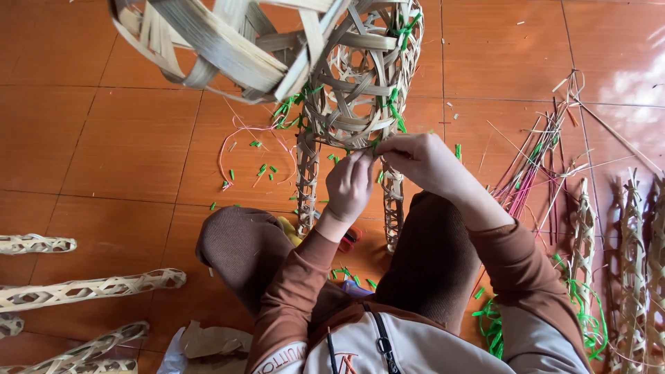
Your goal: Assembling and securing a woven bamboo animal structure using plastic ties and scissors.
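Woven bamboo frame (360, 76), an open-lattice body standing on two woven legs (307, 180), sits at 12 o'clock from the seated person; both hands meet at its lower rim, left hand (348, 187) and right hand (418, 161) pinched close together on a green tie (375, 143), fingertips nearly touching. Judged from the many green ties already knotted across the lattice and the clippings on the tiled floor (104, 138), joining looks well along. Spare woven tubes (90, 287) at 9 o'clock and loose strips (634, 270) at 3 o'clock remain unattached.

Two hands (350, 185), one woven bamboo figure (360, 76), five woven tubes (90, 287) at left.
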